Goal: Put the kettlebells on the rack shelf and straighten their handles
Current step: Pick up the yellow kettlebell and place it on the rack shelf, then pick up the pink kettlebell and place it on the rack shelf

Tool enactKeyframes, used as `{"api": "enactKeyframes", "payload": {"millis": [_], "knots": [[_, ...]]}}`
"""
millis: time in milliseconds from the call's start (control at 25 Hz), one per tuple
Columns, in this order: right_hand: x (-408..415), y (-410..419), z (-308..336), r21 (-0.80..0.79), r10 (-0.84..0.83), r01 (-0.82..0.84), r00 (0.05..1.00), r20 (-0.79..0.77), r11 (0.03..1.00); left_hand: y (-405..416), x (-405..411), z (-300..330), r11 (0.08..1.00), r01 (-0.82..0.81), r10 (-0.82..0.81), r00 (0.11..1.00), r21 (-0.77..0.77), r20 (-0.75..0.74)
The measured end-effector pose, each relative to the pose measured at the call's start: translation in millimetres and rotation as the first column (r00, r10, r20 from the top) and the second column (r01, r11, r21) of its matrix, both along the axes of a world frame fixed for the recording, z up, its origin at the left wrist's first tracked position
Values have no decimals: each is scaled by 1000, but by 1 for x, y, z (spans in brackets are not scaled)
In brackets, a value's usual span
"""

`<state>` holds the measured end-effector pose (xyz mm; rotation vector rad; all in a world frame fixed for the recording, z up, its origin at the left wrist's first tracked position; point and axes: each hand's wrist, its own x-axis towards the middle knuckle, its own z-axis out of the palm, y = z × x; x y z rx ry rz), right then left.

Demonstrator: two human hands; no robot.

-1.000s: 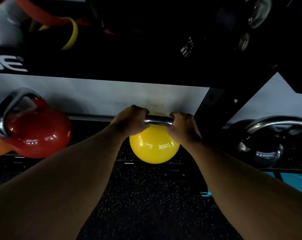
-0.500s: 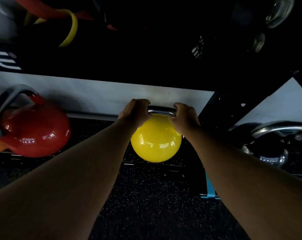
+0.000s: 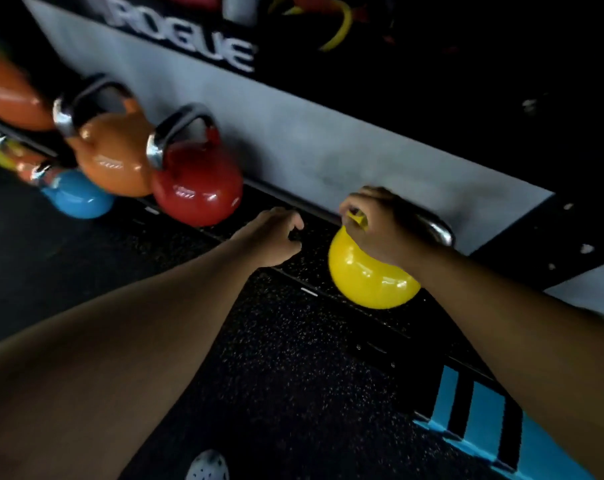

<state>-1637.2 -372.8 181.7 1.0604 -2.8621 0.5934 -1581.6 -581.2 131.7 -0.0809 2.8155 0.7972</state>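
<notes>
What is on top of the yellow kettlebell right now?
The right hand is closed over the yellow kettlebell at its handle. Only the handle's chrome right corner shows; the rest is covered by the hand.

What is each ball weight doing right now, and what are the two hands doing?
yellow kettlebell: on the rack shelf, gripped at its handle
right hand: closed on that handle
left hand: off, loosely curled, holding nothing
red kettlebell: on shelf, handle up
orange kettlebell: beside red, handle up
blue kettlebell: lower, partly hidden
</notes>
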Motion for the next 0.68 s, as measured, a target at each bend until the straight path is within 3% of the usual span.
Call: {"api": "enactKeyframes", "payload": {"millis": [160, 360, 560, 680], "knots": [[67, -86, -24, 59, 187, -199, 968, 166, 978, -71, 109, -6, 971, -238, 234, 965, 25, 119], [198, -192, -89, 141, 337, -426, 845, 416, 894, -151, 305, -59, 822, -568, 511, 767, 38, 388], [396, -285, -159, 189, 495, -698, 648, 579, 691, -188, 558, -123, 553, -833, 719, 480, 5, 503], [510, -314, -189, 205, 498, -776, 558, 664, 596, -180, 685, -153, 374, -927, 779, 309, -9, 546]]}}
